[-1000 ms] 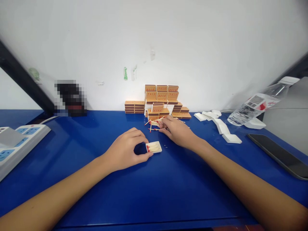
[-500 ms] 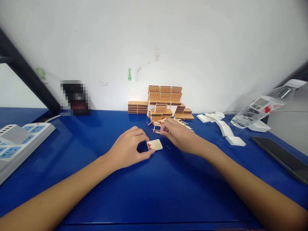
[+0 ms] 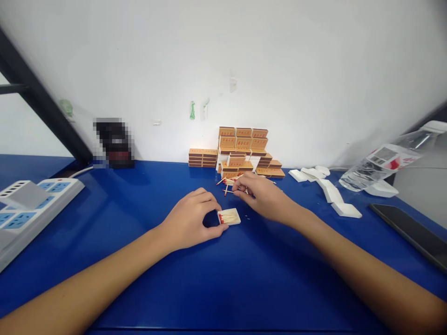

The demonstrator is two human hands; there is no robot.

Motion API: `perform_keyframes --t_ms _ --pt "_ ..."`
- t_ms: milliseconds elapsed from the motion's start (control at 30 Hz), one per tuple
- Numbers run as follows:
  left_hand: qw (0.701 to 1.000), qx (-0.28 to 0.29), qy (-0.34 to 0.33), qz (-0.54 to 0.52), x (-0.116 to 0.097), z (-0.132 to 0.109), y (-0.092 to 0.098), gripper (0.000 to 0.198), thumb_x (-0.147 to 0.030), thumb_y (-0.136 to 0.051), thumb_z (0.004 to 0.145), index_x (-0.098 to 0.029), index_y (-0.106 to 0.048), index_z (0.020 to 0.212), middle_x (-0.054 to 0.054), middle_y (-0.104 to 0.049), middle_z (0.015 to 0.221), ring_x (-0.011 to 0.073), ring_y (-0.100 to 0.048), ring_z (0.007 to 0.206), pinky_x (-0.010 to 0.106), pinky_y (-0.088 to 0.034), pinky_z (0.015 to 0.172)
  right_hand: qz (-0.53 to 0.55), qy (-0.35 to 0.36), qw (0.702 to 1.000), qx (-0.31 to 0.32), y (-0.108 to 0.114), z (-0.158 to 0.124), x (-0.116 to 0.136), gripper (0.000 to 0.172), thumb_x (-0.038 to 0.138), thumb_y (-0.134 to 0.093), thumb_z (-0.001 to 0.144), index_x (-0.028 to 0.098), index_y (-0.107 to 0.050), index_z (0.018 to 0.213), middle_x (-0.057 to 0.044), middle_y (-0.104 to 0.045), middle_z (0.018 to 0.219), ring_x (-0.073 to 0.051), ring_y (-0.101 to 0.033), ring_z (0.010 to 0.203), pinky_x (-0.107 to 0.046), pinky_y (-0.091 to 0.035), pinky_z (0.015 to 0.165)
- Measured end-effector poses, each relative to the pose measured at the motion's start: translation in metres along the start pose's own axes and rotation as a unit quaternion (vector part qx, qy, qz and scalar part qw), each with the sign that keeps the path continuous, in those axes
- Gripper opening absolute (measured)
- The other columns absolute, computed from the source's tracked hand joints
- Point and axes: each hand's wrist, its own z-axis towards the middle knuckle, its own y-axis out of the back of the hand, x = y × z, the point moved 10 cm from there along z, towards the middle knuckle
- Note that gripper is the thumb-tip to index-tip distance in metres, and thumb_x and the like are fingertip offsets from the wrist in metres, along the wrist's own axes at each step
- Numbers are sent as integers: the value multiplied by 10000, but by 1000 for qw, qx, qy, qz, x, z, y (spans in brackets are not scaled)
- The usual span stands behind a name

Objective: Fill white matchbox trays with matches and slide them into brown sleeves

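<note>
My left hand [image 3: 192,218] steadies a small white matchbox tray [image 3: 237,220] on the blue table, thumb at its near side and index finger at its far side. Several red-headed matches [image 3: 228,217] lie side by side in the tray. Beyond it, my right hand [image 3: 260,195] is at a loose heap of matches [image 3: 228,180], its thumb and fingers pinched together. One match pokes out left of these fingertips and appears to be between them. My right hand hides part of the heap. Behind the heap, orange-brown matchboxes [image 3: 243,142] are stacked against the wall.
A lower stack of matchboxes [image 3: 202,158] stands to the left. Folded white pieces [image 3: 328,190], a tilted plastic bottle [image 3: 382,160] and a black phone [image 3: 410,232] are on the right. At the left edge lies a power strip [image 3: 64,188] with a white plug-in block [image 3: 23,194].
The view has shifted slightly, so the scene sits a little lower and further right. My left hand keeps the tray. My right hand stays at the heap, its fingers moved slightly among the matches.
</note>
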Motion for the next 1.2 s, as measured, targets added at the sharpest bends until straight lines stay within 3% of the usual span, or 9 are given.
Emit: perform_keyframes --t_ms 100,267,333,467,567,733,833,1033,1200 --pt "1000 7 6 -2 2 0 -1 206 -352 -804 894 -190 -766 1016 66 -738 981 251 -644 931 439 -558 887 -37 -18 998 39 -11 15 -11 74 232 -665 997 198 -646 934 -68 -646 989 -208 -602 869 -319 -449 773" --pt "1000 -5 0 7 3 0 2 213 -358 -793 906 -182 -769 1022 70 -733 976 253 -635 936 432 -552 876 -67 -26 993 96 -27 24 -18 120 166 -617 1015 178 -646 900 -88 -660 978 -215 -623 857 -322 -460 775" --pt "1000 -2 -2 9 3 -1 1 210 -360 -794 904 -180 -769 1010 69 -732 969 253 -634 934 432 -550 881 -68 -17 993 98 -26 25 -18 46 161 -621 1015 174 -654 985 -97 -662 1038 -220 -631 883 -324 -467 781" --pt "1000 7 -4 10 4 -2 -2 218 -381 -798 899 -190 -766 998 66 -731 976 258 -633 952 436 -548 900 -67 47 993 89 -24 27 -9 211 154 -633 1009 209 -636 1213 -98 -640 1150 -240 -639 1018 -330 -479 849" --pt "1000 7 -2 11 4 -1 -2 217 -380 -795 901 -186 -765 994 68 -729 969 258 -633 949 433 -551 891 -78 43 990 107 -30 29 -11 57 185 -599 1034 201 -651 1049 -88 -634 1079 -229 -634 955 -317 -472 794" --pt "1000 3 -4 12 4 -1 0 217 -384 -789 907 -193 -764 1009 67 -730 962 254 -635 933 429 -552 878 -95 4 989 112 -31 19 -16 128 192 -544 1058 188 -589 938 -104 -629 1012 -230 -604 873 -347 -467 785" --pt "1000 0 -1 10 4 0 0 217 -380 -790 903 -192 -760 1007 66 -732 960 249 -639 917 428 -551 872 -67 -7 992 107 -21 3 -6 130 201 -497 1074 197 -573 968 -107 -633 1028 -238 -599 905 -368 -477 822" --pt "1000 0 1 5 5 -1 -2 198 -367 -786 905 -186 -750 976 65 -737 951 249 -636 912 429 -552 857 -15 42 990 135 -19 -28 43 177 119 -428 1054 210 -566 990 -92 -620 1073 -210 -597 914 -347 -489 813" --pt "1000 -7 -4 8 4 -1 0 198 -380 -781 910 -194 -744 969 65 -736 957 251 -639 928 421 -555 859 -38 21 991 127 -18 -25 45 155 236 -501 1074 202 -610 970 -89 -637 1064 -211 -619 878 -360 -490 786"
